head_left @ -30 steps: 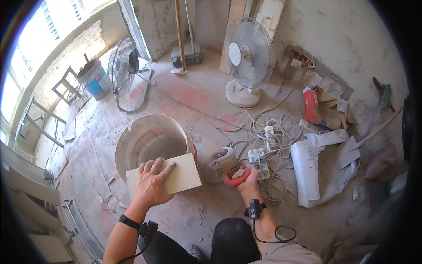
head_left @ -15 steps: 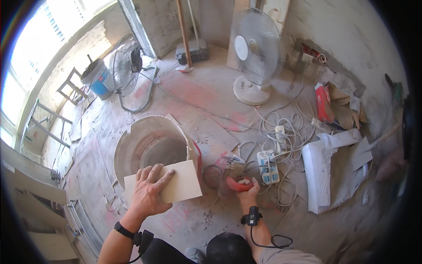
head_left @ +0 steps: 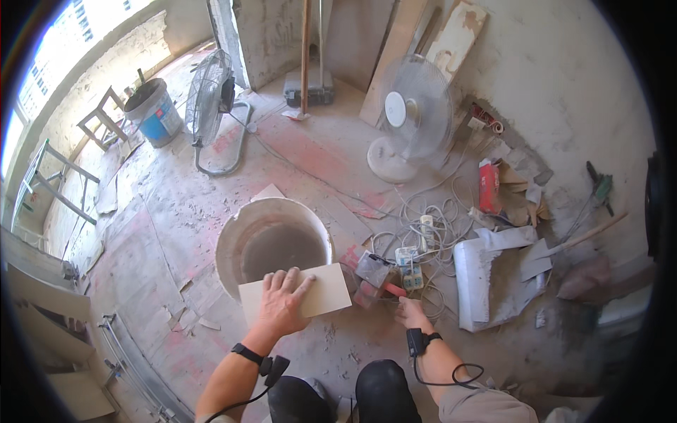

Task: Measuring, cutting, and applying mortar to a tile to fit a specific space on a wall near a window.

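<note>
My left hand (head_left: pixel 284 303) lies with fingers spread over a flat cream tile (head_left: pixel 330 285), holding it across the near rim of a large round bucket (head_left: pixel 227 236). Inside the bucket is a greyish surface. Just right of the tile, my right hand (head_left: pixel 411 314) is closed at the end of the red handle of a power tool (head_left: pixel 375 269). The tool is low by the bucket's right side, with a grey and clear body; its working end is blurred and partly hidden.
Power strips (head_left: pixel 409 268) and tangled white cable (head_left: pixel 446 247) lie right of the tool. Farther right is a torn white foam box (head_left: pixel 474 289). A white fan (head_left: pixel 416 113) and a black floor fan (head_left: pixel 209 106) stand beyond. A blue-labelled bucket (head_left: pixel 156 116) is far left.
My view has shifted, so the bucket and tile appear farther right. The power tool and my right hand have come closer to the bucket and tile. My left hand keeps its hold.
</note>
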Demonstrator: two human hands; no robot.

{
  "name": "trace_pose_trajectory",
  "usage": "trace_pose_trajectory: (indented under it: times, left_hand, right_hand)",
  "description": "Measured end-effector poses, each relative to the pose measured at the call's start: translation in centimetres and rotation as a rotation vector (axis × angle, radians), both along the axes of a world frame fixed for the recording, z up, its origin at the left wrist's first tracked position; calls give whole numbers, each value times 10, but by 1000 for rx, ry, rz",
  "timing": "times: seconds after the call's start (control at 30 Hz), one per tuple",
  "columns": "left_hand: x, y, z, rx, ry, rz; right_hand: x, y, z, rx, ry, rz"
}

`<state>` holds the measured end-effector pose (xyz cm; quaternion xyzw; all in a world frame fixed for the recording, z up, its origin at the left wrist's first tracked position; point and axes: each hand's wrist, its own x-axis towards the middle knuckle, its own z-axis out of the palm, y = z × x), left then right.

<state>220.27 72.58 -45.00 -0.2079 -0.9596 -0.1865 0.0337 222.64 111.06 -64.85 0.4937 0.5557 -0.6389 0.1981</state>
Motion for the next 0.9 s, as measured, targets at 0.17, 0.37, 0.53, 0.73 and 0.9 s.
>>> trace_pose_trajectory:
  times: [0.17, 0.37, 0.53, 0.73, 0.9]
  left_hand:
    - [50, -12, 56, 321, -147, 167]
    - [146, -36, 181, 1140, -687, 479]
    - [206, -86, 276, 1600, -828, 569]
    - [207, -171, 348, 1856, -854, 378]
    - [208, -221, 359, 1864, -809, 418]
  right_hand:
    - [15, -66, 181, -167, 170, 306]
    - [20, -212, 409, -308, 710, 764]
    - [15, -327, 557, 270, 1239, 1350]
    - [9, -443, 628, 168, 1599, 1513]
    - [-27, -505, 614, -301, 1211, 1660]
